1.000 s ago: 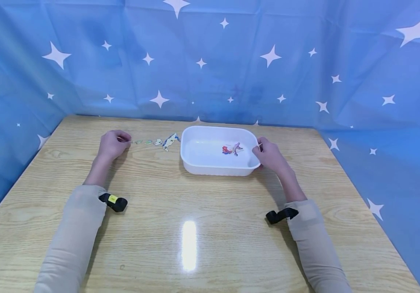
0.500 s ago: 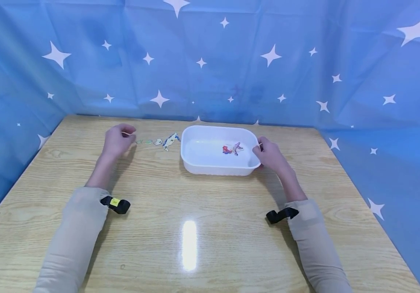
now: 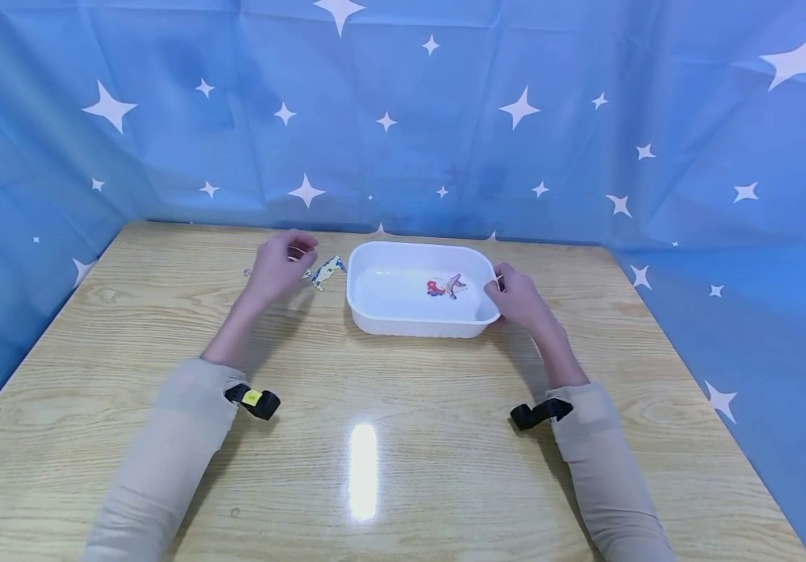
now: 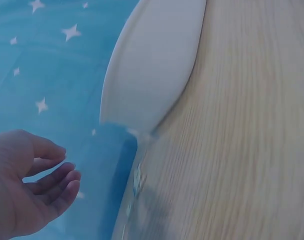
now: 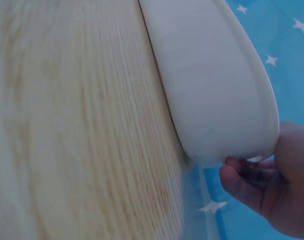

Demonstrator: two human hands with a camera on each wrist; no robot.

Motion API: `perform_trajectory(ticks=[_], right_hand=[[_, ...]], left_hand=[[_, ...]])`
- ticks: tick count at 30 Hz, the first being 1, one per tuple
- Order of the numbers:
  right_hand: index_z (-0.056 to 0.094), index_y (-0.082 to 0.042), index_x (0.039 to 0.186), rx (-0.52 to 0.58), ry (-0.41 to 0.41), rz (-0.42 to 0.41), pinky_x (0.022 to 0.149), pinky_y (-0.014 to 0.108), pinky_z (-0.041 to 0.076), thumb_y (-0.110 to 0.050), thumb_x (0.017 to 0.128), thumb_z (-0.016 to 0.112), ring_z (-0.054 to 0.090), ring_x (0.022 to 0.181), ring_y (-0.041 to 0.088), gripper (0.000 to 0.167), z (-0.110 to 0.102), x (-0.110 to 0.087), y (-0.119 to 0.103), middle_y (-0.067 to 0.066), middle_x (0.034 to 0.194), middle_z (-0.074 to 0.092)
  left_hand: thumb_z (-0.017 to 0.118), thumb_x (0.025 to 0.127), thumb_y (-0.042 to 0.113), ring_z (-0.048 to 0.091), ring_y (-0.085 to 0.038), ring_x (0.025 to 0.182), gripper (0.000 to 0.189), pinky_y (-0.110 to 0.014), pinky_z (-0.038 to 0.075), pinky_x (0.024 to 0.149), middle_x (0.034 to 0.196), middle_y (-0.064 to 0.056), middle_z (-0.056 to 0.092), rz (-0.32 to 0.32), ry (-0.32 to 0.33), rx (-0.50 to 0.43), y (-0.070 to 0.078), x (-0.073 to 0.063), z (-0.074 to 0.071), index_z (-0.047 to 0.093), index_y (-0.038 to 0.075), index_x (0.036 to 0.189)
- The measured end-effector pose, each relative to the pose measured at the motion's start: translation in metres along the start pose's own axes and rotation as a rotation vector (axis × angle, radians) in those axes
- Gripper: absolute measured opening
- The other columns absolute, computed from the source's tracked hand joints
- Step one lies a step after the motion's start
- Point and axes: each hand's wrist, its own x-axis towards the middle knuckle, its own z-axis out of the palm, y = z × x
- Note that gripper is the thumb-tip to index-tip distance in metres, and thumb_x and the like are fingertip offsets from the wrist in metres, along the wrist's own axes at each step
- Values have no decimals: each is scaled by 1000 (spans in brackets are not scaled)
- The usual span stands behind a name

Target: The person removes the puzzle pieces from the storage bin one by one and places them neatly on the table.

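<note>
A white plastic tub (image 3: 410, 325) stands near the back of the wooden table. My right hand (image 3: 518, 298) grips its right end, thumb over the rim; the right wrist view shows the fingers (image 5: 237, 182) curled under that rim. Inside the tub lie small flat colourful figures (image 3: 447, 286), red and purple. My left hand (image 3: 282, 264) hovers left of the tub, loosely curled; in the left wrist view nothing shows between its fingers (image 4: 57, 187). Just right of it lies a flat white-and-blue cut-out figure (image 3: 329, 271). Other small pieces beside it are hidden by the left hand.
A tiny purplish piece (image 3: 247, 272) lies on the table (image 3: 403, 390) left of the left hand. Blue cloth with white stars (image 3: 403, 156) hangs behind and along both sides. Black cameras sit on both wrists, over light sleeves.
My left hand has risen and moved right, from the left end of the row of small pieces toward the tub, uncovering the tiny purplish piece. The right hand and tub have stayed put.
</note>
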Motion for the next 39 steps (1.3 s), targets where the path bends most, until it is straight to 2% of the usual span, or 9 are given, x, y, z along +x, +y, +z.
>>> perform_trajectory(ticks=[12,21,27,34,39], right_hand=[[46,8,131,10,-5,4,55,41,58,-17,101,43,62,66,29,40,1,1,0,24,102,58],[45,8,131,6,-5,-1,55,42,58,-17,101,43,62,66,29,39,-1,0,-2,24,101,58],[45,8,131,10,-7,4,54,42,58,-16,101,43,63,66,33,39,0,0,-1,25,102,58],[46,9,129,3,-3,-7,54,40,58,-15,101,43,63,64,28,37,2,0,1,25,101,57],[45,8,130,-13,-5,5,55,40,58,-17,102,43,62,68,28,38,0,-1,-2,24,100,58]], left_hand=[[62,95,1,63,-30,95,25,-38,54,87,104,-20,66,96,-106,-62,29,9,52,64,-10,118],[64,95,4,63,-28,98,27,-35,53,88,107,-18,66,145,-210,4,50,16,89,64,-7,120],[66,96,5,62,-27,101,30,-33,51,90,112,-18,65,102,-295,52,56,25,112,63,-6,124],[67,96,7,59,-26,105,33,-34,50,90,116,-18,63,42,-446,129,51,35,133,61,-5,127],[67,94,6,57,-28,114,37,-34,47,97,123,-17,62,46,-510,143,50,42,143,61,-3,129]])
